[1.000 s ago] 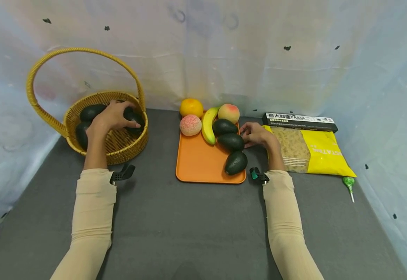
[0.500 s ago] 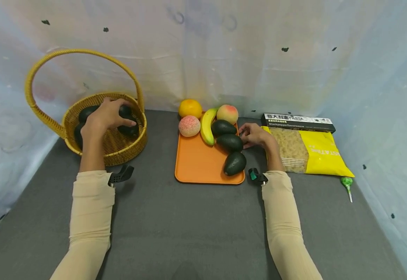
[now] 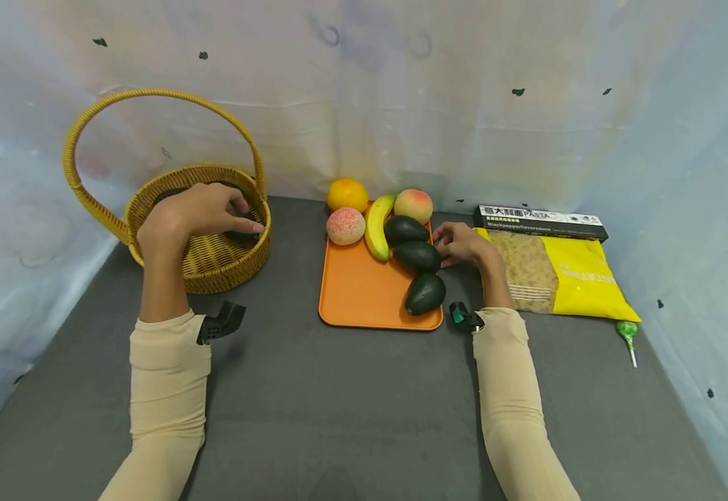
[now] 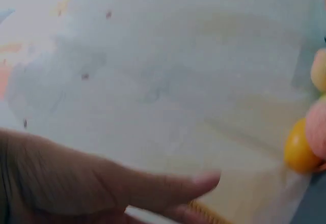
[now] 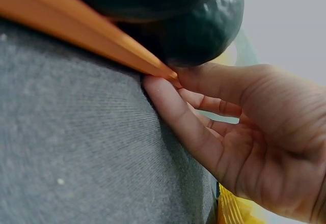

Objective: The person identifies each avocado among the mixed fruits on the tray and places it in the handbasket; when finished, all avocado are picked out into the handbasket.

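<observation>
My left hand point(image 3: 204, 211) hangs over the yellow wicker basket point(image 3: 257, 254) with its fingers and thumb stretched out. It covers most of the dark avocados point(image 3: 239, 239) lying inside. In the left wrist view the thumb point(image 4: 173, 188) points right above a bit of woven rim. My right hand point(image 3: 466, 245) pinches the right edge of the orange tray point(image 3: 364, 299) between fingertips and thumb, shown closely in the right wrist view on the tray's edge point(image 5: 130, 51). Beside those fingers, on the tray, lie three avocados point(image 3: 417, 257).
A banana point(image 3: 377, 229), an orange point(image 3: 348, 195) and two peaches point(image 3: 413, 205) crowd the tray's far end. To the right are a black pasta box point(image 3: 539, 223), a yellow pasta bag point(image 3: 580, 275) and a green lollipop point(image 3: 627, 331). The basket's tall handle point(image 3: 163, 93) arches over it.
My left hand has risen off the avocados in the basket, its fingers spreading away from them. The right hand keeps its pinch on the tray edge.
</observation>
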The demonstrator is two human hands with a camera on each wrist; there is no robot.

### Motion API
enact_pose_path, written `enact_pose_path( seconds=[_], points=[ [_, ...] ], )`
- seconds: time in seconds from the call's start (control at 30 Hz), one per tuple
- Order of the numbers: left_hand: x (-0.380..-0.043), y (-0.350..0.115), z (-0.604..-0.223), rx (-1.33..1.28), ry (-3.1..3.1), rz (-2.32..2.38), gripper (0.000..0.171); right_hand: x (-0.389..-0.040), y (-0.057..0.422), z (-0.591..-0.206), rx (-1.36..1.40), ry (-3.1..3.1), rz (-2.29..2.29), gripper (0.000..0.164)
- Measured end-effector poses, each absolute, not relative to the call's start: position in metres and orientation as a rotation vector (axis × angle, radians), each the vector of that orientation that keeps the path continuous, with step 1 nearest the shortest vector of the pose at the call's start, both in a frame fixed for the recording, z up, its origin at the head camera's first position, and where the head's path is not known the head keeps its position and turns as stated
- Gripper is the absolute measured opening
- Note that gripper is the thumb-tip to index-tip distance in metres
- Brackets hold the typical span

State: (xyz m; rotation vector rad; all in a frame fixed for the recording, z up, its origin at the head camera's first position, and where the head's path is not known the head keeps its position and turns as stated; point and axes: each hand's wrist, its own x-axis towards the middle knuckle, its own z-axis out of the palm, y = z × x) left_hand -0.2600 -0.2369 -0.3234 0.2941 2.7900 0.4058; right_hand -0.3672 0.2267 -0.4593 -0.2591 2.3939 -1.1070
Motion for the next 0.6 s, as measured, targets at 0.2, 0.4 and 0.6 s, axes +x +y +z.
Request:
enact_pose_path(
  seconds=[0.2, 0.4, 0.6],
  points=[
    [-0.255, -0.188, -0.323, 0.626, 2.777, 0.486, 0.053, -0.366, 0.228, -0.468, -0.250, 2.402, -1.103, 0.036],
    [-0.260, -0.118, -0.340, 1.019, 2.858, 0.765, 0.042, -0.368, 0.223, -0.464, -0.255, 2.411, -1.134, 0.037],
    [-0.253, -0.073, -0.359, 1.163, 2.804, 0.804, 0.049, -0.370, 0.217, -0.465, -0.247, 2.395, -1.141, 0.036]
  ],
)
